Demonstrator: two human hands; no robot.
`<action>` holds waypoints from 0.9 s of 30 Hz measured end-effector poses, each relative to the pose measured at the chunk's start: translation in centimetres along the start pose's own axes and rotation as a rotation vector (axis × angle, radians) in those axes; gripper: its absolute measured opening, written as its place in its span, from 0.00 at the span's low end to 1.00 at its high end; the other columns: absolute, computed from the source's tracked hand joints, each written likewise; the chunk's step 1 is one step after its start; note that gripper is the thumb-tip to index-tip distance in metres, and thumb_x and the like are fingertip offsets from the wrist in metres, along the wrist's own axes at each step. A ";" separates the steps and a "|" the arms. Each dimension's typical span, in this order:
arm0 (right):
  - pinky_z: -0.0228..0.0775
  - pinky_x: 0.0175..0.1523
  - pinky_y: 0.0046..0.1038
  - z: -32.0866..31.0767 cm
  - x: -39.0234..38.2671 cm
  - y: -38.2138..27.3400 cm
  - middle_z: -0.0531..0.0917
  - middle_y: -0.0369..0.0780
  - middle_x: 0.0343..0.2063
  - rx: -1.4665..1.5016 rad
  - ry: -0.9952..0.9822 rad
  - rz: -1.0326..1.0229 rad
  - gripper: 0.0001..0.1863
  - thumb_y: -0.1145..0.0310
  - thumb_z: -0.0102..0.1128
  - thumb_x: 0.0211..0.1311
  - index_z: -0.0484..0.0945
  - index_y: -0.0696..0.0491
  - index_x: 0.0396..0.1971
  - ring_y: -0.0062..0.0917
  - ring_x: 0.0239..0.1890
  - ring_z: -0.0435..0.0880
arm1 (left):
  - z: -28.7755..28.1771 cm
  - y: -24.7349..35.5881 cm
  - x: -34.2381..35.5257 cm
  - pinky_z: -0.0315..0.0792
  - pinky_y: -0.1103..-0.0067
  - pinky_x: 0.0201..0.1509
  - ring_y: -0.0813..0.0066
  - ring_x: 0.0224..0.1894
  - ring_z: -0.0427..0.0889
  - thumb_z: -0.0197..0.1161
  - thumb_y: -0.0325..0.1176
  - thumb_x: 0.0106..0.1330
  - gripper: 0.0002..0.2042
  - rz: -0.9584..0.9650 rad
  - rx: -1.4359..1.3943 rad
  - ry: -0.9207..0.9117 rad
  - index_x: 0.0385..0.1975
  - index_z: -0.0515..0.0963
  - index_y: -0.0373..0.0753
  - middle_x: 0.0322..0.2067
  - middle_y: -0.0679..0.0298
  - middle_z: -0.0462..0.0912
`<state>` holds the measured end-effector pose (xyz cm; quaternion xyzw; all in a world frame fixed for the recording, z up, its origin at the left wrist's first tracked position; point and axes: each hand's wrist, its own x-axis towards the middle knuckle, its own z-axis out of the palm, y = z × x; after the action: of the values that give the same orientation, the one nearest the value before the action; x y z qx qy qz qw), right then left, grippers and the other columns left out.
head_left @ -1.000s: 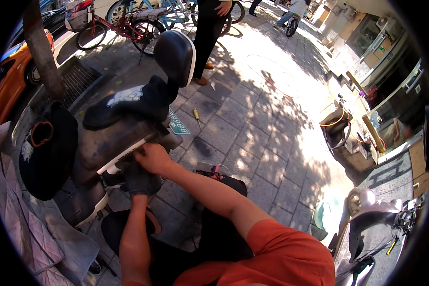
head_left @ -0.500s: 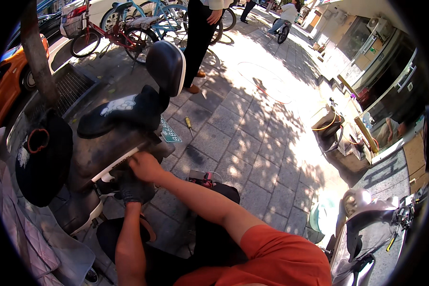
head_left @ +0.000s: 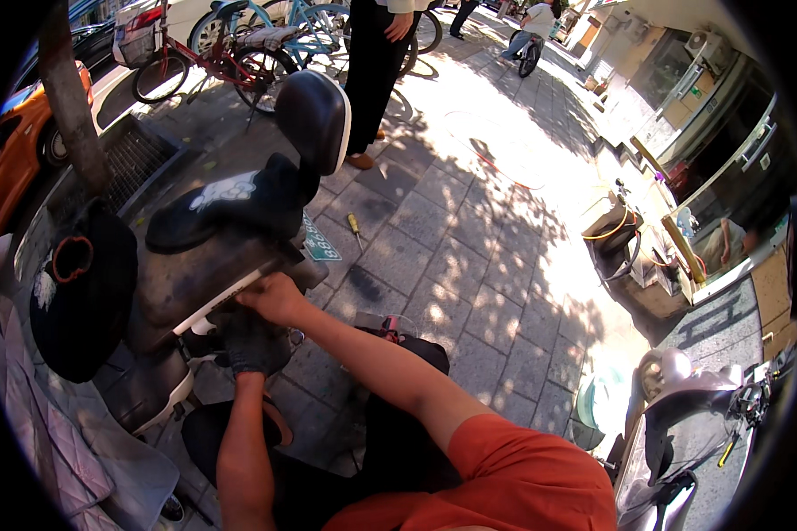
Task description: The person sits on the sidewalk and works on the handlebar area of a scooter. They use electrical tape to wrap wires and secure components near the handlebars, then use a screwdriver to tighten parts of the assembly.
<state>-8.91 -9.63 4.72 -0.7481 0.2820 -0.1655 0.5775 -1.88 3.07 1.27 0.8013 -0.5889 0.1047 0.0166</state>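
grey paving [head_left: 416,274], running near to far. one scooter [head_left: 181,279], dark-bodied, at near left. one red bicycle [head_left: 202,58], parked far left. one black backrest [head_left: 308,122], pale-edged, upright above the scooter's right end. one pale trim strip [head_left: 224,303], along the scooter's near side. one left hand [head_left: 255,347], dark-gloved, just below the strip; fingers hidden, grip cannot be told. one right hand [head_left: 275,299], bare, fingers bent narrow at the strip's right end; contents cannot be told. one yellow-handled screwdriver [head_left: 353,225], on the paving, right of the scooter.

An outdoor street sidewalk [head_left: 469,341]: paving slabs [head_left: 416,252], parked bicycles [head_left: 212,60], roadside car [head_left: 18,173]
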 end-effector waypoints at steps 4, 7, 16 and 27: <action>0.77 0.54 0.41 0.2 -0.7 -0.1 0.86 0.53 0.41 -0.235 0.081 -0.143 0.17 0.62 0.64 0.62 0.85 0.55 0.47 0.48 0.47 0.84 | 3.8 -0.5 0.0 0.68 0.55 0.56 0.45 0.49 0.78 0.58 0.45 0.58 0.22 -0.019 -0.061 0.192 0.48 0.79 0.37 0.46 0.48 0.80; 0.76 0.54 0.43 1.0 -0.6 1.5 0.85 0.54 0.40 -0.335 0.175 -0.210 0.16 0.64 0.62 0.62 0.84 0.55 0.46 0.50 0.47 0.83 | 2.6 0.4 0.4 0.66 0.50 0.59 0.44 0.50 0.78 0.58 0.46 0.58 0.24 -0.030 -0.071 0.166 0.50 0.79 0.37 0.47 0.47 0.80; 0.78 0.43 0.37 0.4 -0.8 -0.1 0.86 0.49 0.24 -0.071 0.184 -0.063 0.12 0.64 0.66 0.61 0.88 0.57 0.36 0.39 0.32 0.88 | 2.2 0.0 0.4 0.64 0.47 0.62 0.46 0.52 0.78 0.58 0.46 0.57 0.24 -0.028 -0.169 -0.044 0.49 0.79 0.37 0.46 0.47 0.80; 0.74 0.45 0.27 1.0 0.3 1.1 0.87 0.39 0.28 0.062 0.075 0.012 0.13 0.64 0.65 0.68 0.86 0.60 0.41 0.18 0.35 0.82 | -0.7 -0.1 0.7 0.73 0.59 0.50 0.52 0.48 0.81 0.62 0.38 0.55 0.18 -0.059 -0.199 0.081 0.46 0.80 0.39 0.44 0.53 0.81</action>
<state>-8.38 -9.25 3.41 -0.7215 0.3028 -0.1987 0.5902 -1.64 2.53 2.08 0.8078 -0.5713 0.0776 0.1229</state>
